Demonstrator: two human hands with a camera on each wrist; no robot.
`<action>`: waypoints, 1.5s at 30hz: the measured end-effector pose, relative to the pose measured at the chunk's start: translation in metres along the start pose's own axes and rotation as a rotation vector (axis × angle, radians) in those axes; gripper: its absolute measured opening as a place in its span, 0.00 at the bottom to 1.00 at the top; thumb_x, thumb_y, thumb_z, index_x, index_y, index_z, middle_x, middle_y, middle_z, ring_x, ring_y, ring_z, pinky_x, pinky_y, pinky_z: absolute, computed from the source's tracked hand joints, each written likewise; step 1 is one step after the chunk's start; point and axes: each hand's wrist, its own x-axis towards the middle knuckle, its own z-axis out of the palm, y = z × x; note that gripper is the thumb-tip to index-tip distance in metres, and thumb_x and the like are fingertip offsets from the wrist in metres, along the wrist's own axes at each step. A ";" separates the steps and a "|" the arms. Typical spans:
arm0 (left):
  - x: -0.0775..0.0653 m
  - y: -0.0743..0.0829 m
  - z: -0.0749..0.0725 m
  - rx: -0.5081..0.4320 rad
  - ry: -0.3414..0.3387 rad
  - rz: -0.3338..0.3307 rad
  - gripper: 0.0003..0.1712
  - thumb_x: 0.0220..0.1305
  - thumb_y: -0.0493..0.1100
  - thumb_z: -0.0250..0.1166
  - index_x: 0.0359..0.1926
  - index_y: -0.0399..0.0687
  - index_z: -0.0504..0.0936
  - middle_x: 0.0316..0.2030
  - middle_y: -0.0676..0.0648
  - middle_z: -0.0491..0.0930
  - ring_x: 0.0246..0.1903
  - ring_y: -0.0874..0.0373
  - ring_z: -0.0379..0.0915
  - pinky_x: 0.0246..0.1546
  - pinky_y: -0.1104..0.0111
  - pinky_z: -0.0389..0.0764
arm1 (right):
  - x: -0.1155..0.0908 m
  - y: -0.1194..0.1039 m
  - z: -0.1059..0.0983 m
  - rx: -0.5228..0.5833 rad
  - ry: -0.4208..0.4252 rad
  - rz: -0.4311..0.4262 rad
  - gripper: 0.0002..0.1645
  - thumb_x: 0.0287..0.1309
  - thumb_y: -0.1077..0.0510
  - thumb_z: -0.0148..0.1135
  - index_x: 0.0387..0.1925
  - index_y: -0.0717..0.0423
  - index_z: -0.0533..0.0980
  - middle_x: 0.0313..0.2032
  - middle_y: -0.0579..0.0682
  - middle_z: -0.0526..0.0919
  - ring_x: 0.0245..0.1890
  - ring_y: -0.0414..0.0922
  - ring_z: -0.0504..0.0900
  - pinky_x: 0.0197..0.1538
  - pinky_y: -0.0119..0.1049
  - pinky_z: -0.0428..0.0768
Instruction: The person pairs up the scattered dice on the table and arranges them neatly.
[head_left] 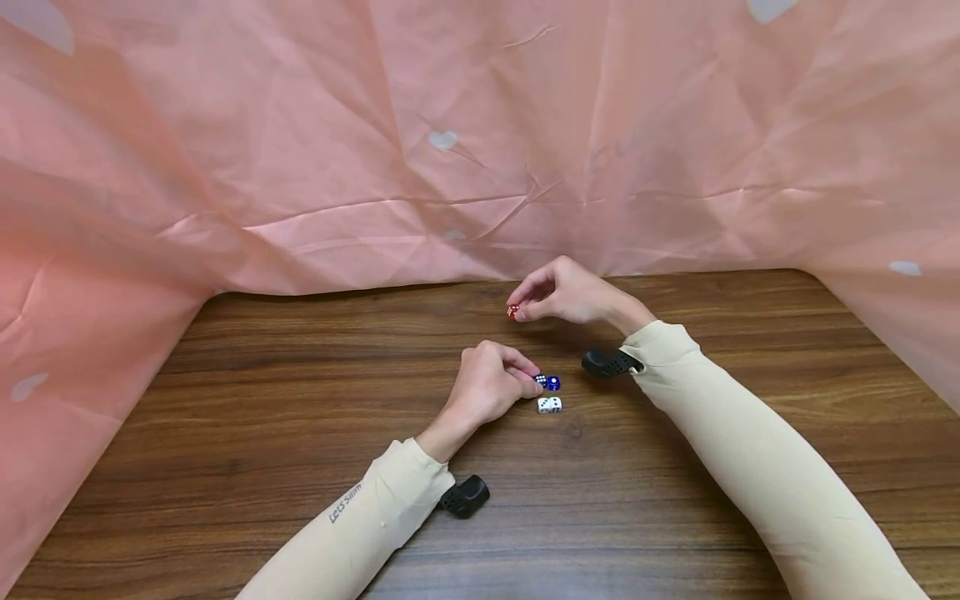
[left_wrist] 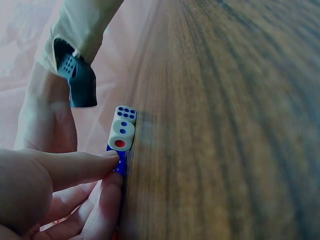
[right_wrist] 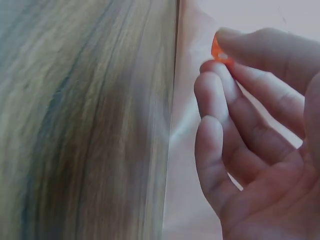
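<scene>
My left hand (head_left: 487, 383) pinches a blue die (head_left: 540, 380) between thumb and fingers, low at the tabletop. A second blue die (head_left: 553, 383) stands against it on the right. Just in front sit two white dice (head_left: 550, 405) side by side, one showing a red pip in the left wrist view. Farther back, my right hand (head_left: 573, 293) holds a red die (head_left: 513, 311) at the tips of thumb and forefinger, raised over the table's far part. In the left wrist view the fingers hide much of the blue pair.
The dice lie on a brown wood-grain table (head_left: 285, 400). A pink cloth (head_left: 337, 150) with pale hearts hangs along its back and sides. Black wrist devices (head_left: 465, 497) stick out from both cream sleeves (head_left: 735, 442).
</scene>
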 end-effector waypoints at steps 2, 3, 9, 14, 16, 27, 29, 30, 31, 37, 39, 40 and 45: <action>0.000 0.000 0.001 -0.001 0.002 -0.001 0.05 0.53 0.40 0.81 0.33 0.51 0.95 0.27 0.53 0.92 0.32 0.66 0.88 0.35 0.73 0.79 | -0.005 0.001 -0.001 -0.026 0.021 0.002 0.13 0.62 0.60 0.76 0.47 0.60 0.89 0.40 0.53 0.94 0.38 0.36 0.89 0.46 0.26 0.83; 0.001 0.000 0.001 -0.002 0.003 -0.001 0.05 0.53 0.40 0.81 0.33 0.51 0.95 0.27 0.53 0.92 0.32 0.66 0.88 0.35 0.73 0.78 | -0.008 0.002 -0.002 -0.038 0.032 0.006 0.12 0.62 0.60 0.77 0.46 0.59 0.89 0.40 0.53 0.94 0.38 0.36 0.89 0.45 0.27 0.83; 0.002 0.001 0.003 -0.007 -0.001 0.002 0.05 0.54 0.40 0.81 0.34 0.51 0.95 0.27 0.52 0.93 0.30 0.67 0.88 0.33 0.74 0.78 | -0.025 0.002 0.000 -0.112 0.081 0.043 0.12 0.62 0.55 0.77 0.45 0.53 0.90 0.38 0.49 0.94 0.38 0.38 0.87 0.43 0.27 0.81; 0.004 0.002 0.007 -0.022 -0.006 0.005 0.05 0.53 0.40 0.81 0.34 0.51 0.95 0.27 0.52 0.93 0.29 0.67 0.88 0.32 0.74 0.78 | -0.039 0.003 0.001 -0.130 0.114 0.064 0.11 0.62 0.55 0.77 0.44 0.54 0.90 0.36 0.48 0.93 0.36 0.38 0.85 0.41 0.28 0.81; 0.005 0.003 0.008 -0.022 -0.007 0.006 0.06 0.53 0.40 0.82 0.34 0.50 0.95 0.27 0.52 0.92 0.29 0.68 0.87 0.33 0.74 0.78 | -0.045 0.005 0.003 -0.139 0.131 0.080 0.10 0.62 0.55 0.77 0.43 0.53 0.90 0.36 0.48 0.93 0.35 0.38 0.85 0.40 0.28 0.81; 0.007 0.004 0.005 -0.005 0.001 0.011 0.05 0.53 0.40 0.81 0.32 0.50 0.94 0.27 0.52 0.92 0.27 0.70 0.84 0.30 0.74 0.77 | -0.061 0.011 0.014 -0.103 0.193 0.141 0.11 0.60 0.57 0.78 0.43 0.55 0.90 0.38 0.50 0.94 0.36 0.35 0.87 0.40 0.26 0.81; 0.007 0.004 0.005 -0.006 -0.001 0.014 0.05 0.53 0.40 0.81 0.33 0.50 0.94 0.27 0.52 0.92 0.27 0.70 0.84 0.30 0.74 0.77 | -0.064 0.012 0.017 -0.096 0.193 0.151 0.11 0.60 0.57 0.78 0.43 0.56 0.90 0.39 0.50 0.95 0.36 0.35 0.88 0.41 0.25 0.81; 0.007 0.004 0.005 -0.007 -0.001 0.016 0.05 0.53 0.40 0.81 0.33 0.50 0.94 0.27 0.52 0.92 0.27 0.70 0.84 0.30 0.74 0.77 | -0.065 0.013 0.018 -0.097 0.193 0.157 0.11 0.60 0.56 0.78 0.43 0.56 0.90 0.39 0.50 0.95 0.36 0.35 0.87 0.41 0.25 0.81; 0.007 0.003 0.005 -0.009 -0.002 0.018 0.05 0.53 0.40 0.81 0.33 0.50 0.94 0.27 0.52 0.92 0.27 0.70 0.84 0.30 0.74 0.77 | -0.066 0.014 0.019 -0.097 0.192 0.162 0.11 0.60 0.56 0.78 0.43 0.56 0.90 0.39 0.50 0.95 0.36 0.35 0.88 0.41 0.26 0.81; 0.006 0.003 0.005 -0.023 -0.003 0.014 0.06 0.53 0.39 0.81 0.34 0.49 0.94 0.28 0.51 0.93 0.27 0.70 0.85 0.31 0.74 0.78 | -0.073 0.016 0.025 -0.146 0.176 0.198 0.12 0.60 0.55 0.78 0.44 0.54 0.91 0.38 0.48 0.95 0.36 0.34 0.87 0.43 0.27 0.80; 0.006 0.003 0.005 -0.028 -0.002 0.011 0.06 0.53 0.39 0.81 0.34 0.49 0.94 0.28 0.51 0.93 0.27 0.69 0.85 0.31 0.74 0.78 | -0.074 0.015 0.026 -0.156 0.173 0.205 0.11 0.60 0.56 0.77 0.44 0.54 0.91 0.37 0.48 0.94 0.36 0.34 0.88 0.44 0.28 0.81; 0.006 0.004 0.005 -0.029 -0.002 0.010 0.07 0.52 0.38 0.81 0.34 0.48 0.94 0.28 0.51 0.93 0.27 0.69 0.85 0.31 0.74 0.78 | -0.074 0.015 0.027 -0.157 0.173 0.210 0.11 0.60 0.56 0.77 0.44 0.54 0.90 0.37 0.48 0.94 0.36 0.34 0.88 0.44 0.28 0.81; 0.007 0.003 0.006 -0.035 -0.003 0.006 0.08 0.52 0.38 0.82 0.35 0.48 0.94 0.28 0.50 0.93 0.27 0.69 0.85 0.31 0.75 0.78 | -0.075 0.015 0.030 -0.174 0.180 0.223 0.10 0.60 0.57 0.77 0.43 0.54 0.91 0.36 0.47 0.94 0.35 0.33 0.88 0.45 0.32 0.81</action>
